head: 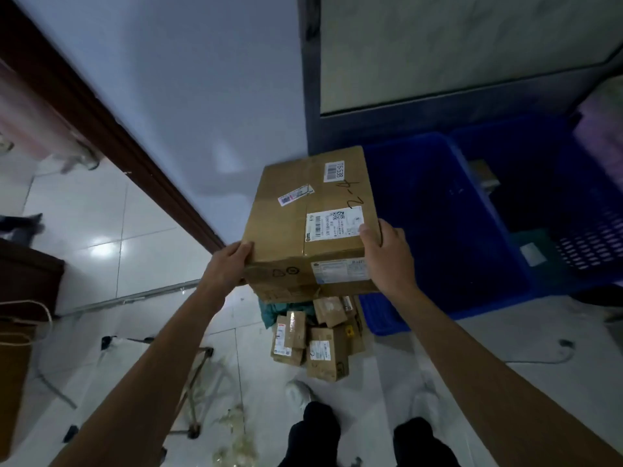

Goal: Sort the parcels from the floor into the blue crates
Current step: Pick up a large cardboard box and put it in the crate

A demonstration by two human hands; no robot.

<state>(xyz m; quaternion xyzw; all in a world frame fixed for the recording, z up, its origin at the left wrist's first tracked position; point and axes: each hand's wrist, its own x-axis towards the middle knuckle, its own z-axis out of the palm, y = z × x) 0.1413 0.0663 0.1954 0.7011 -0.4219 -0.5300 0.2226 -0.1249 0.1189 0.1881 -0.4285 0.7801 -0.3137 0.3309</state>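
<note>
I hold a large brown cardboard parcel (313,210) in the air, with white labels and "2-4" written on top. My left hand (229,264) grips its near left corner, fingers curled over the edge. My right hand (384,244) grips its near right corner, thumb on the top label. Below the parcel, several small cardboard parcels (313,338) lie in a pile on the floor, beside a green bag. A blue crate (448,224) stands just right of the held parcel, with a second blue crate (586,203) further right holding a dark flat parcel with a white label.
A dark wooden door frame (111,129) runs diagonally at the left, with a white wall behind. A folded metal stand (199,382) and clear plastic scraps lie on the tiled floor at the lower left. My shoes and dark trousers (320,429) are at the bottom.
</note>
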